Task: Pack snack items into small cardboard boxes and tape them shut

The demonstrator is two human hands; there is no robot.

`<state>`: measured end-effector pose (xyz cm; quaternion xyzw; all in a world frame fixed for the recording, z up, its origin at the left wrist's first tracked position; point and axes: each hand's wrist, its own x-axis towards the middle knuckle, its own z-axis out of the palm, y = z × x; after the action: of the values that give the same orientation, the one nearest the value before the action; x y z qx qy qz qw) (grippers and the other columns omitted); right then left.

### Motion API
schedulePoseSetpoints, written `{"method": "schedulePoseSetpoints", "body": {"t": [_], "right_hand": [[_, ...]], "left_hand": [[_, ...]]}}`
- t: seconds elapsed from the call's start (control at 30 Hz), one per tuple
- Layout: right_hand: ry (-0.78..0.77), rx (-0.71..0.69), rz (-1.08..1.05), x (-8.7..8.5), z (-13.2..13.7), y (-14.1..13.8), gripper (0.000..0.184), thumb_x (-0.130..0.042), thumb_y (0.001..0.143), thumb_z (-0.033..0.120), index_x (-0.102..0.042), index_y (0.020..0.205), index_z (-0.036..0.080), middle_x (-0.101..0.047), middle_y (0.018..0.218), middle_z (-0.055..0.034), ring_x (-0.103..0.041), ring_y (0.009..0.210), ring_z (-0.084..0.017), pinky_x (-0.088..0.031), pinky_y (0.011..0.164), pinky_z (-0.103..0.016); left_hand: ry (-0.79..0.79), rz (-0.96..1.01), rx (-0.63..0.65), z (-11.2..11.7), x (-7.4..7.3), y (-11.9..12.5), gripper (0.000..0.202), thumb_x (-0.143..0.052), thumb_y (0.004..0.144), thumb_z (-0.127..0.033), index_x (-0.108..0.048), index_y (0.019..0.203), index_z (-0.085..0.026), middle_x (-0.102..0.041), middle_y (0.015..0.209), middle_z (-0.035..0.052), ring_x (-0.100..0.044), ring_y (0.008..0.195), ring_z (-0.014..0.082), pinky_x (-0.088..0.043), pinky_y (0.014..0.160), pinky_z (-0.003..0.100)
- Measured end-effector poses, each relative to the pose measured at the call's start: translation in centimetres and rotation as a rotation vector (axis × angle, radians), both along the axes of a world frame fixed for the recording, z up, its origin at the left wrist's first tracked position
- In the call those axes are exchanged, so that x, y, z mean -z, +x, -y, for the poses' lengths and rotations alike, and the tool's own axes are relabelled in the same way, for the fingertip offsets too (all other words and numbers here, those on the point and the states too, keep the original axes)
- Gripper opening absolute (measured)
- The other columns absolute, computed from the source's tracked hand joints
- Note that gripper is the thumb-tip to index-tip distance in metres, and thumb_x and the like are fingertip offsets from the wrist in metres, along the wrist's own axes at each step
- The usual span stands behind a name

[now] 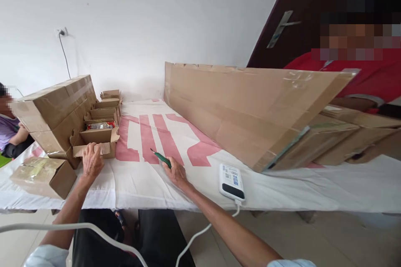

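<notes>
My left hand grips the near flap of an open small cardboard box, fingers bent over the cardboard. The inside of this box shows bare cardboard. In my right hand is a slim green-handled tool with a thin dark tip, pointing away and to the left above the cloth; its exact kind is too small to tell. Just behind the gripped box, a clear and red plastic packet lies in another open box. More open boxes continue the row toward the wall.
Stacked closed cartons stand left of the row, with a taped carton in front. A large cardboard panel leans at right, near a white power bank with a cable. People sit at far left and behind the panel.
</notes>
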<state>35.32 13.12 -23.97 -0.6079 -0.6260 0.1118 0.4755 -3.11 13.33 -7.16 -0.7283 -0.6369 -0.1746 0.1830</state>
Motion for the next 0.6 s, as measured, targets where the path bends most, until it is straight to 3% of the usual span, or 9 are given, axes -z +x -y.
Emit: {"method": "schedulePoseSetpoints", "body": {"t": [0.2,0.37,0.6], "right_hand": [[0.029,-0.021,0.074,0.3,0.5,-0.2,0.037,-0.044,0.097,0.056,-0.064,0.103,0.025,-0.076,0.093,-0.0104,-0.070,0.084,-0.028,-0.052,0.077,-0.037],[0.078,-0.046,0.143,1.7,0.6,0.3,0.037,-0.045,0.100,0.055,-0.063,0.106,0.024,-0.074,0.091,-0.0107,-0.070,0.085,-0.029,-0.051,0.075,-0.037],[0.063,-0.027,0.179,2.9,0.4,0.4,0.034,-0.048,0.100,0.052,-0.063,0.110,0.023,-0.076,0.094,-0.0102,-0.072,0.085,-0.029,-0.051,0.072,-0.036]], "left_hand": [[-0.046,0.054,0.053,1.6,2.0,2.6,0.056,-0.058,0.086,-0.010,-0.065,0.139,-0.025,-0.058,0.151,0.0161,-0.054,0.137,0.0369,-0.049,0.108,0.050],[-0.116,0.083,0.131,2.5,3.5,4.0,0.046,-0.056,0.087,-0.007,-0.072,0.127,-0.025,-0.063,0.143,0.0143,-0.056,0.131,0.0348,-0.052,0.104,0.049],[-0.130,0.137,0.163,3.6,5.4,4.8,0.046,-0.060,0.084,-0.006,-0.073,0.125,-0.024,-0.065,0.140,0.0130,-0.058,0.126,0.0328,-0.054,0.101,0.046]]}}
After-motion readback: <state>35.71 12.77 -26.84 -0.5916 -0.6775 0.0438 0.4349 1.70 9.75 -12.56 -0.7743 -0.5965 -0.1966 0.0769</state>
